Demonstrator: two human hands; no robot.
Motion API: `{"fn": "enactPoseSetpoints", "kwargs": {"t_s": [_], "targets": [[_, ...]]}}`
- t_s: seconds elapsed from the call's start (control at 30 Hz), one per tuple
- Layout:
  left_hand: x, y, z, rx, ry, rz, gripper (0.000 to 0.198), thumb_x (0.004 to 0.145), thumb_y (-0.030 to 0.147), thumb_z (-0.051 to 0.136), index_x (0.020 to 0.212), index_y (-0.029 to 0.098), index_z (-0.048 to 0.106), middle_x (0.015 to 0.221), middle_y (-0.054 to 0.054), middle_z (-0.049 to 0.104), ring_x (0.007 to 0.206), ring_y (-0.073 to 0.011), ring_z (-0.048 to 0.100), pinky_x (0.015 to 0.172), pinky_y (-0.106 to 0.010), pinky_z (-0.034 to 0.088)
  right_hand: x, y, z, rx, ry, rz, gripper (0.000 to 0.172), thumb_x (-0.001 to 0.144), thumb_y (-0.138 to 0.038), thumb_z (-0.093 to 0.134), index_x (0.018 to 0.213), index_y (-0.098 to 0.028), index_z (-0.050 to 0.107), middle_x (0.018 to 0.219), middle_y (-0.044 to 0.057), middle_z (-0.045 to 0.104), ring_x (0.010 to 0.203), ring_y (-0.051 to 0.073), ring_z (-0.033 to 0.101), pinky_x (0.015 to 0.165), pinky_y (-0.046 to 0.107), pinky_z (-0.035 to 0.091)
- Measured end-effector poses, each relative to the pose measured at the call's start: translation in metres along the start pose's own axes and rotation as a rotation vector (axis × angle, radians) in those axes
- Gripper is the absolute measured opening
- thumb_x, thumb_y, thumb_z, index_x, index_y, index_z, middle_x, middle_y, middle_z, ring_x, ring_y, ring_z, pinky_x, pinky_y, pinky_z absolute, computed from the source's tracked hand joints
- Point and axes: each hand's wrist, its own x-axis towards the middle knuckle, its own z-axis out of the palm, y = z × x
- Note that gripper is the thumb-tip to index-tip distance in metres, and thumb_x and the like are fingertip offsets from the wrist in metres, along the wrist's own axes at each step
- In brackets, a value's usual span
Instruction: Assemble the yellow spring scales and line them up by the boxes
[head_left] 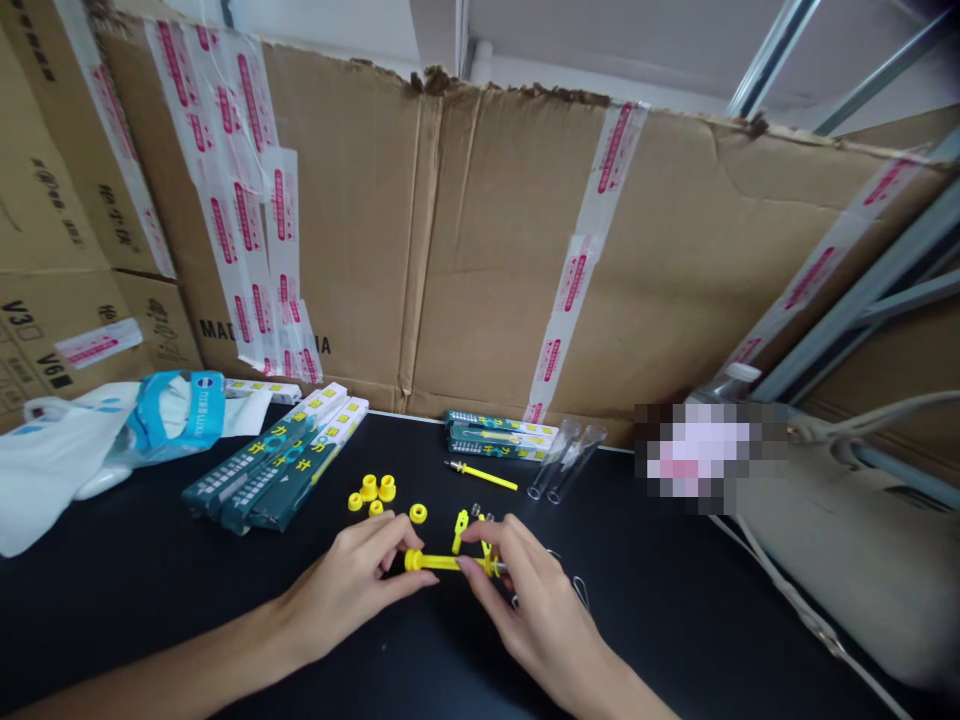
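Between my two hands lies a yellow plastic rod (441, 562), roughly level, with a wider collar at its left end and a metal piece at its right. The fingertips of my left hand (360, 565) pinch the collar end. My right hand (529, 585) grips the other end, and its fingers hide part of it. Just beyond the right fingers is a small yellow hook-shaped plastic part (460, 530). Several yellow caps (369, 488) and a yellow ring (418, 513) sit past my left hand. Wire hooks (581, 592) show partly behind my right hand.
Farther back lie another yellow rod (484, 475), two clear tubes (577, 465) and green-and-white boxes (499, 437). More such boxes (281, 465) are stacked at left, beside a blue tissue pack (176, 415). A beige bag (847, 540) stands at right. A cardboard wall (495, 250) closes the back.
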Motion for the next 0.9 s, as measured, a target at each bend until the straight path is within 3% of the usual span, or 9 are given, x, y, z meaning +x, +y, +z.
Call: {"fn": "enactPoseSetpoints", "kwargs": {"t_s": [0.27, 0.43, 0.6, 0.73, 0.9], "targets": [[0.004, 0.003, -0.004, -0.08, 0.11, 0.101, 0.041, 0.082, 0.058, 0.068, 0.087, 0.018, 0.066, 0.067, 0.005, 0.056, 0.052, -0.0086, 0.05, 0.053, -0.019, 0.047, 0.007, 0.004, -0.003, -0.049, -0.039, -0.024, 0.025, 0.106, -0.029, 0.036, 0.101, -0.02, 0.059, 0.09, 0.006, 0.067, 0.079, 0.02, 0.064, 0.07, 0.032, 0.054], [0.004, 0.013, -0.007, -0.145, 0.051, 0.087, 0.035, 0.077, 0.051, 0.076, 0.084, 0.018, 0.068, 0.071, 0.004, 0.06, 0.057, -0.0096, 0.054, 0.055, -0.019, 0.049, 0.005, -0.001, 0.006, -0.061, -0.108, -0.072, 0.033, 0.107, -0.031, 0.033, 0.087, -0.021, 0.058, 0.078, 0.004, 0.063, 0.069, 0.018, 0.059, 0.06, 0.029, 0.048], [0.001, 0.019, -0.006, -0.213, -0.042, 0.056, 0.026, 0.075, 0.039, 0.083, 0.084, 0.02, 0.068, 0.076, 0.004, 0.063, 0.062, -0.0101, 0.057, 0.055, -0.018, 0.048, -0.002, -0.01, 0.02, -0.007, -0.152, -0.121, 0.026, 0.106, -0.025, 0.033, 0.092, -0.02, 0.055, 0.081, 0.005, 0.064, 0.071, 0.02, 0.058, 0.063, 0.031, 0.048], [0.001, 0.017, -0.002, -0.211, 0.011, -0.03, 0.022, 0.078, 0.035, 0.081, 0.089, 0.021, 0.067, 0.083, 0.003, 0.069, 0.068, -0.0119, 0.064, 0.061, -0.02, 0.051, -0.003, -0.011, 0.018, 0.015, -0.139, -0.071, 0.018, 0.104, -0.02, 0.036, 0.108, -0.019, 0.053, 0.093, 0.008, 0.065, 0.079, 0.022, 0.061, 0.069, 0.032, 0.05], [-0.002, 0.016, 0.001, -0.135, 0.059, 0.125, 0.016, 0.086, 0.031, 0.074, 0.082, 0.019, 0.063, 0.081, 0.001, 0.066, 0.077, -0.0147, 0.065, 0.074, -0.025, 0.053, -0.002, -0.009, 0.015, -0.107, -0.138, -0.129, 0.025, 0.104, -0.02, 0.031, 0.089, -0.021, 0.051, 0.076, 0.004, 0.064, 0.063, 0.019, 0.058, 0.058, 0.03, 0.043]]}}
